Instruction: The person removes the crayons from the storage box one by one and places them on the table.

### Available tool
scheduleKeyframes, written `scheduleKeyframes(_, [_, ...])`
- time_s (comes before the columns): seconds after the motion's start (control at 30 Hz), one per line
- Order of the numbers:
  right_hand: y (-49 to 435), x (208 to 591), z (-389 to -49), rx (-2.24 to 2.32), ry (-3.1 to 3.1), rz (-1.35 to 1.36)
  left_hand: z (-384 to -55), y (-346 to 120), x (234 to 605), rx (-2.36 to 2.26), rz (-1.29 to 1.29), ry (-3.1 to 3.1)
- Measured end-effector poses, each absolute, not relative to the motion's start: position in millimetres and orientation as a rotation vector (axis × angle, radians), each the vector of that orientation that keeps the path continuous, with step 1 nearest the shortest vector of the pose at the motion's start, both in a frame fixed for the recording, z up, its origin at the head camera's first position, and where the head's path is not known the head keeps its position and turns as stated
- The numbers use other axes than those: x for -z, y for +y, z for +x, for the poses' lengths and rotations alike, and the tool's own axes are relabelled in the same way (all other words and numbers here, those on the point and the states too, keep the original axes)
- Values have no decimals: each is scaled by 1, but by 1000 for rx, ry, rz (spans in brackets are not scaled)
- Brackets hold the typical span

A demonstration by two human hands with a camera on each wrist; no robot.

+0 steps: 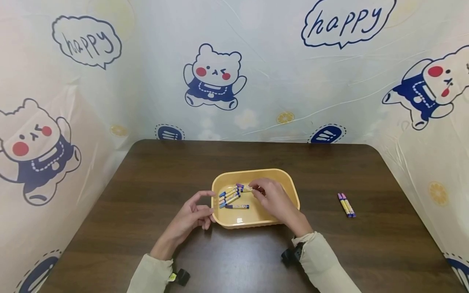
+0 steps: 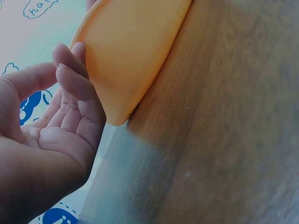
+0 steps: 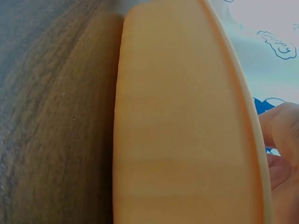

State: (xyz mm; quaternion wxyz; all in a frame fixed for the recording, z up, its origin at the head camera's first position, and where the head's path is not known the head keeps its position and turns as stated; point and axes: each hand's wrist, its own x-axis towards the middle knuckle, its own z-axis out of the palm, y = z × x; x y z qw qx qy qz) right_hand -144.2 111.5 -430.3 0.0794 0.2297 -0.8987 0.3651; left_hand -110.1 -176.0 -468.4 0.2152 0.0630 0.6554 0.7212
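A shallow yellow tray (image 1: 256,221) sits on the table, with several crayons (image 1: 230,200) in yellow wrappers lying toward its left side. One dark-tipped crayon (image 1: 237,206) lies apart from the cluster, nearer the front. My right hand (image 1: 272,199) reaches over the front right rim into the tray, its thumb and fingertips pinching the end of a purple-tipped crayon (image 1: 245,188). At the left end, my left hand (image 1: 188,215) rests its loosely bent fingers against the rim. The left wrist view shows these fingertips (image 2: 70,56) right at the tray's edge.
Two crayons (image 1: 346,205) with pink-purple tips lie side by side on the table (image 1: 373,244), right of the tray. A printed cloth (image 1: 264,81) with bears surrounds the table at the back and sides.
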Motion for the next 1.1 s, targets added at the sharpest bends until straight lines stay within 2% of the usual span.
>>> scheduleKeyframes(0.6, [119, 419, -144, -1087, -2727, 594, -111, -176, 468, -1991, 192, 1832])
scheduleKeyframes(1.1, [126, 417, -145, -1130, -2613, 660, -111, -176, 469, -1982, 181, 1841])
